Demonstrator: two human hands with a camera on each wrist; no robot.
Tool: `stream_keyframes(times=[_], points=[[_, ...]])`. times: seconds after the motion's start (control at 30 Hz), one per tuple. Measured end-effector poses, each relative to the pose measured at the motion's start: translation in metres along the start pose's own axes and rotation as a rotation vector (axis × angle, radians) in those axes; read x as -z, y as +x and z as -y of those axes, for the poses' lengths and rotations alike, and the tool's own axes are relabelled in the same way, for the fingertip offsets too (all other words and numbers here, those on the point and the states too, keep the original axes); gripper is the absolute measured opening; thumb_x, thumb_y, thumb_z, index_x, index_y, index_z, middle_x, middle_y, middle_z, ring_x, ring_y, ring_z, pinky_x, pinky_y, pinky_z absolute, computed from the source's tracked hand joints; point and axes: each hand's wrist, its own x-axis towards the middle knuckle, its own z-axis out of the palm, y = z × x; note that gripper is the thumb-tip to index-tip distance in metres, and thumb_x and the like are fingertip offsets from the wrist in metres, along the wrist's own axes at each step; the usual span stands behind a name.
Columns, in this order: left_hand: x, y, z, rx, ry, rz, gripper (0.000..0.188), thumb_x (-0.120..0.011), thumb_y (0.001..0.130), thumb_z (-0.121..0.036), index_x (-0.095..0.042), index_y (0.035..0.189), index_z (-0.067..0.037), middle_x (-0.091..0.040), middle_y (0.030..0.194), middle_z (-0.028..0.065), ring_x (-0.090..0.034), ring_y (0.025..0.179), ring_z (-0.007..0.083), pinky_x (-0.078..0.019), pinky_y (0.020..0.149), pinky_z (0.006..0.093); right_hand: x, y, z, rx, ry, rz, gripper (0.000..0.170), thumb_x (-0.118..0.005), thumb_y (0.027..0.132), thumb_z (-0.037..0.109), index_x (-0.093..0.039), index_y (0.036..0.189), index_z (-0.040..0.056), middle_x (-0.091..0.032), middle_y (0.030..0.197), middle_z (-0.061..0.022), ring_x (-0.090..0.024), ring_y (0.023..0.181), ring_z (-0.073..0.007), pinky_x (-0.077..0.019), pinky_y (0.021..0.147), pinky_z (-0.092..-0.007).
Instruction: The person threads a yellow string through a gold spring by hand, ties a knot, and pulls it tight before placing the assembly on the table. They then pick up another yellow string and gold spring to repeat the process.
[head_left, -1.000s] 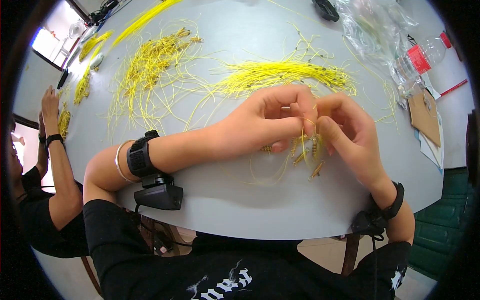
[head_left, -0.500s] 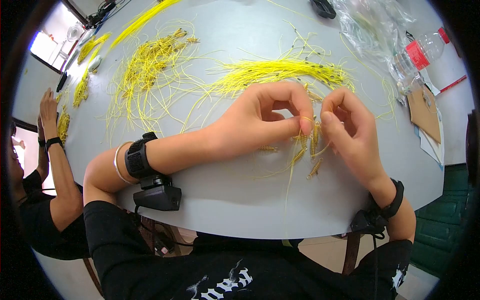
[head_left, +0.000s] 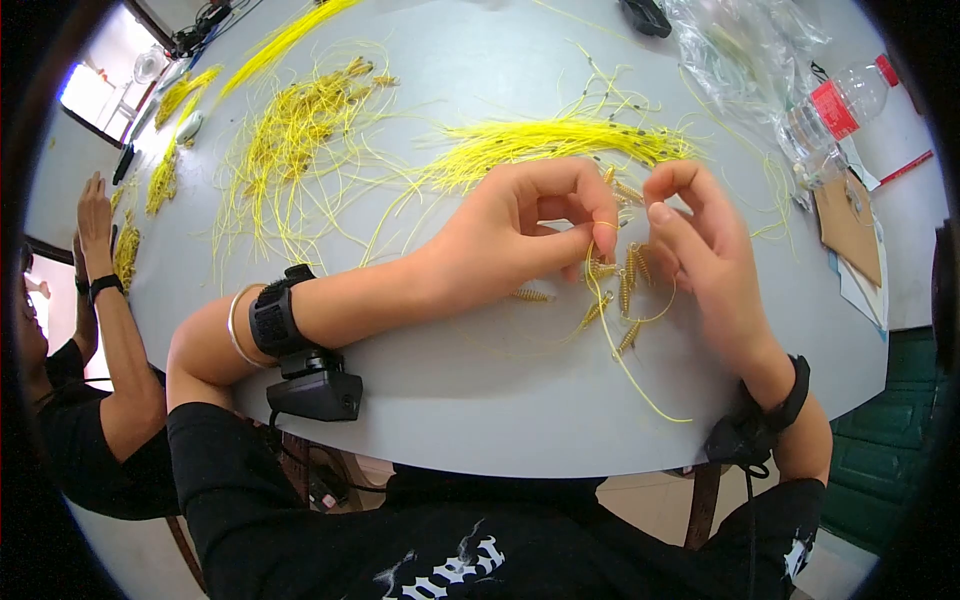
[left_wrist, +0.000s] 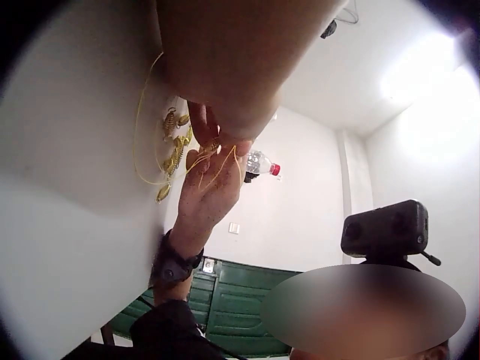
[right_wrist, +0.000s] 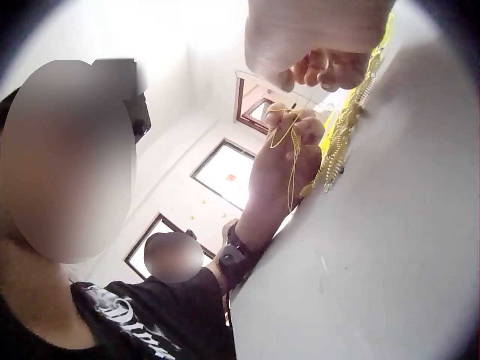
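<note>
My left hand (head_left: pixel 530 230) pinches a thin yellow line (head_left: pixel 655 408) between thumb and index finger, and a small loop of it stands at the fingertips. One end of the line curves down over the table toward me. Opposite, my right hand (head_left: pixel 705 240) has thumb and index finger together just right of the left fingertips, with a strand of the line running up into its curled fingers. Several gold coil springs (head_left: pixel 627 282) hang or lie below and between both hands. The left wrist view shows the springs (left_wrist: pixel 174 157) close to the tabletop.
Beyond my hands lies a bundle of yellow lines (head_left: pixel 560 145), with a tangled heap (head_left: pixel 300 120) to its left. A plastic bag (head_left: pixel 745 60), a red-labelled bottle (head_left: pixel 845 105) and cardboard (head_left: pixel 848 230) are at the right. Another person's hands (head_left: pixel 95 215) are at the left.
My right hand has drawn slightly up and away from the left. The line's loose end has swung right across the table, and more of the springs shows between the hands.
</note>
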Motion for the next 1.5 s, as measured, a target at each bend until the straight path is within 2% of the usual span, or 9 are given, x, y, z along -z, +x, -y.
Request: stream_keyframes(times=[0.2, 0.33, 0.67, 1.0, 1.03, 1.13, 1.17, 1.27, 1.5], points=[[0.000, -0.001, -0.005, 0.038, 0.016, 0.050, 0.005, -0.053, 0.083, 0.000, -0.052, 0.085, -0.005, -0.055, 0.086, 0.0022, -0.053, 0.077, 0.0074, -0.0460, 0.064, 0.0206, 0.004, 0.000, -0.003, 0.255, -0.355, 0.222, 0.012, -0.060, 0.083, 0.008, -0.053, 0.092, 0.0058, -0.042, 0.080, 0.0047, -0.038, 0.062, -0.0001, -0.0280, 0.051, -0.0161], [-0.003, -0.001, -0.007, 0.042, 0.016, 0.019, 0.005, -0.053, 0.084, 0.000, -0.053, 0.085, -0.005, -0.056, 0.085, 0.0020, -0.052, 0.073, 0.0066, -0.0442, 0.059, 0.0196, 0.004, -0.001, 0.013, -0.146, 0.105, 0.200, 0.015, -0.061, 0.084, 0.017, -0.054, 0.085, 0.0046, -0.043, 0.075, 0.0067, -0.036, 0.062, 0.0002, -0.0257, 0.051, -0.0148], [-0.007, -0.002, -0.007, 0.054, -0.020, 0.086, 0.003, -0.055, 0.085, -0.003, -0.054, 0.086, -0.006, -0.058, 0.084, 0.0024, -0.053, 0.071, 0.0057, -0.0402, 0.053, 0.0174, 0.043, 0.013, 0.028, -0.272, 0.217, 0.905, 0.024, -0.064, 0.081, 0.022, -0.045, 0.080, 0.0070, -0.041, 0.057, 0.0063, -0.035, 0.048, -0.0007, -0.0256, 0.044, -0.0166], [-0.005, -0.002, -0.005, 0.048, 0.031, -0.001, 0.007, -0.057, 0.085, -0.005, -0.053, 0.089, -0.007, -0.056, 0.084, 0.0023, -0.049, 0.065, 0.0056, -0.0396, 0.052, 0.0176, 0.037, 0.022, 0.016, -0.290, 0.178, -0.100, 0.032, -0.051, 0.090, 0.030, -0.036, 0.067, 0.0143, -0.033, 0.047, 0.0071, -0.031, 0.037, -0.0023, -0.0207, 0.036, -0.0179], [-0.005, -0.003, -0.005, 0.048, 0.038, -0.006, 0.007, -0.057, 0.085, -0.005, -0.053, 0.089, -0.007, -0.056, 0.084, 0.0025, -0.048, 0.064, 0.0056, -0.0394, 0.052, 0.0176, 0.051, 0.029, 0.009, -0.238, 0.376, 0.056, 0.026, -0.045, 0.092, 0.034, -0.047, 0.079, 0.0118, -0.046, 0.055, 0.0033, -0.033, 0.040, -0.0029, -0.0240, 0.039, -0.0167], [-0.005, -0.002, -0.005, 0.053, 0.034, -0.008, 0.007, -0.058, 0.085, -0.005, -0.053, 0.090, -0.008, -0.056, 0.083, 0.0029, -0.047, 0.063, 0.0053, -0.0392, 0.052, 0.0177, 0.047, 0.031, 0.012, -0.081, 0.265, -0.398, 0.024, -0.043, 0.093, 0.031, -0.052, 0.102, 0.0094, -0.060, 0.084, -0.0061, -0.036, 0.042, -0.0032, -0.0245, 0.039, -0.0159], [-0.005, -0.002, -0.005, 0.056, 0.028, -0.008, 0.007, -0.058, 0.085, -0.006, -0.052, 0.090, -0.008, -0.056, 0.083, 0.0030, -0.047, 0.063, 0.0052, -0.0392, 0.052, 0.0178, 0.052, 0.028, 0.011, 0.084, 0.239, -0.149, 0.037, -0.043, 0.093, 0.028, -0.044, 0.123, 0.0077, -0.054, 0.115, -0.0133, -0.043, 0.049, -0.0025, -0.0265, 0.040, -0.0144], [-0.005, -0.002, -0.007, 0.075, 0.021, -0.017, 0.008, -0.058, 0.085, -0.006, -0.052, 0.090, -0.008, -0.056, 0.082, 0.0030, -0.047, 0.062, 0.0052, -0.0390, 0.051, 0.0179, 0.027, 0.016, 0.026, 0.268, 0.029, 0.022, 0.040, -0.048, 0.090, 0.022, -0.040, 0.127, 0.0066, -0.050, 0.123, -0.0145, -0.051, 0.058, -0.0051, -0.0339, 0.044, -0.0147], [-0.003, -0.002, -0.004, 0.058, 0.012, -0.010, 0.009, -0.059, 0.085, -0.006, -0.052, 0.091, -0.008, -0.056, 0.085, 0.0027, -0.052, 0.070, 0.0060, -0.0405, 0.052, 0.0177, 0.010, 0.009, 0.008, 0.336, -0.486, 0.317, 0.037, -0.057, 0.077, -0.003, -0.055, 0.113, 0.0062, -0.057, 0.107, -0.0047, -0.053, 0.062, -0.0089, -0.0412, 0.050, -0.0203]])
